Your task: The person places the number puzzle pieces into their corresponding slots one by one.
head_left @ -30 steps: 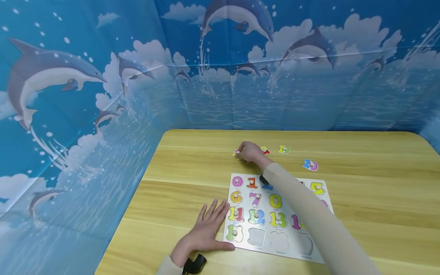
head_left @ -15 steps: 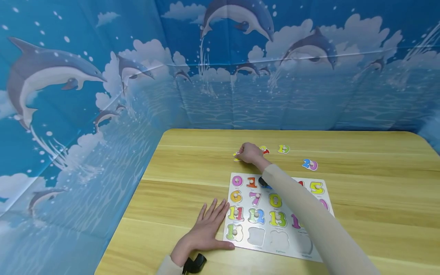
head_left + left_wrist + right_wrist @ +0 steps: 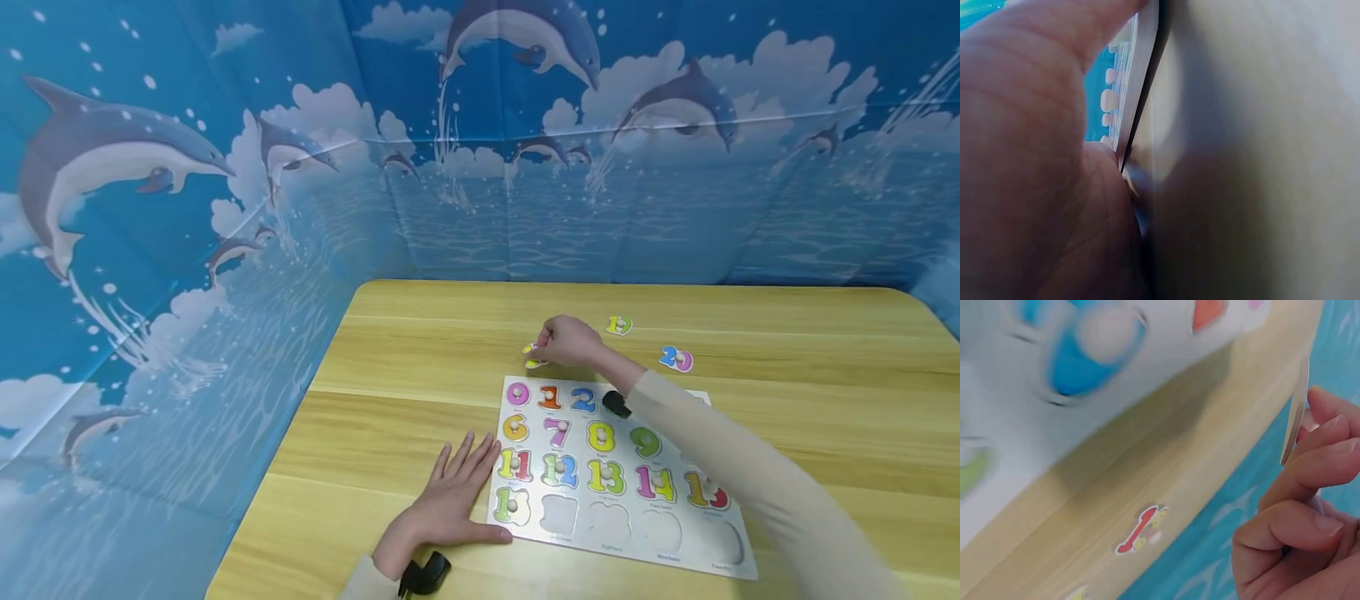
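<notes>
My right hand (image 3: 572,342) pinches a number puzzle piece (image 3: 531,360) with yellow on it, above the table behind the board. In the right wrist view this thin wooden piece (image 3: 1296,412) stands edge-on at the fingertips, so its number is hidden. The white number puzzle board (image 3: 547,536) lies flat, with knobbed number pieces seated in its upper rows and a 16-like piece (image 3: 512,507) at the bottom left. Bare recesses show along the bottom row. My left hand (image 3: 448,504) rests spread at the board's left edge, thumb by its near corner.
A yellow-green number piece (image 3: 619,326) and a blue-pink 20 piece (image 3: 677,359) lie behind the board on the wooden table (image 3: 405,367). The right wrist view also shows a red-yellow piece (image 3: 1142,530). A dolphin-print curtain (image 3: 480,208) borders the table.
My right hand has lifted the number piece from the table and moved right and slightly toward the board with it. The left hand has stayed in place.
</notes>
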Demonstrator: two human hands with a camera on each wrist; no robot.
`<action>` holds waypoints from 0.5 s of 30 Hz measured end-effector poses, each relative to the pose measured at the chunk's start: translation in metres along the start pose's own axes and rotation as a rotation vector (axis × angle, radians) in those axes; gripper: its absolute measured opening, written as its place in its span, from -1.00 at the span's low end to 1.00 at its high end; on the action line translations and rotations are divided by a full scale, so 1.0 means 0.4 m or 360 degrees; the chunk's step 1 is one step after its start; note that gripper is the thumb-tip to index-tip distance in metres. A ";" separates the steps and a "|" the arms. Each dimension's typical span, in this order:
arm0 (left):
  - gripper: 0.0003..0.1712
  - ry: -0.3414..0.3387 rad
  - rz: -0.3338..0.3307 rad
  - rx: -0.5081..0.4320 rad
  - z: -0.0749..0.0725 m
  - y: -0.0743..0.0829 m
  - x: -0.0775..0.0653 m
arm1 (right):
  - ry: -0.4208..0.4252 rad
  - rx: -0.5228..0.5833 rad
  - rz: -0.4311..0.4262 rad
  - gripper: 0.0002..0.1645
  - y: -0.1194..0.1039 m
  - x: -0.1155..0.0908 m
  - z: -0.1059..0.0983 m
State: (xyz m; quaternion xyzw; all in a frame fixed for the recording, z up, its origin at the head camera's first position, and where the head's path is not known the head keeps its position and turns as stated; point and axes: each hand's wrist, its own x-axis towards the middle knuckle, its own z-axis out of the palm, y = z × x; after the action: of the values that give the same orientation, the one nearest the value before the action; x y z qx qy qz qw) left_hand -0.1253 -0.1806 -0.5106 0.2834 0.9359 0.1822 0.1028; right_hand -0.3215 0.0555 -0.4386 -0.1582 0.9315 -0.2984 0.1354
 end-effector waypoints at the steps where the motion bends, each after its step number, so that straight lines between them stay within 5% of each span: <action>1: 0.29 0.0000 0.0004 -0.0002 0.000 0.000 0.000 | -0.0009 -0.0007 -0.0028 -0.67 0.004 -0.024 0.000; 15: 0.29 0.0015 0.0011 0.0001 0.004 -0.001 0.001 | -0.0174 -0.0002 -0.0282 -0.67 0.036 -0.361 0.106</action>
State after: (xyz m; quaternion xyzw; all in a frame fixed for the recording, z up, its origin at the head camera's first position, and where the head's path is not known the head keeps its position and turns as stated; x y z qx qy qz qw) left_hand -0.1253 -0.1805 -0.5123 0.2857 0.9355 0.1835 0.0977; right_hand -0.1779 0.0990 -0.4576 -0.2560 0.9052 -0.2996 0.1591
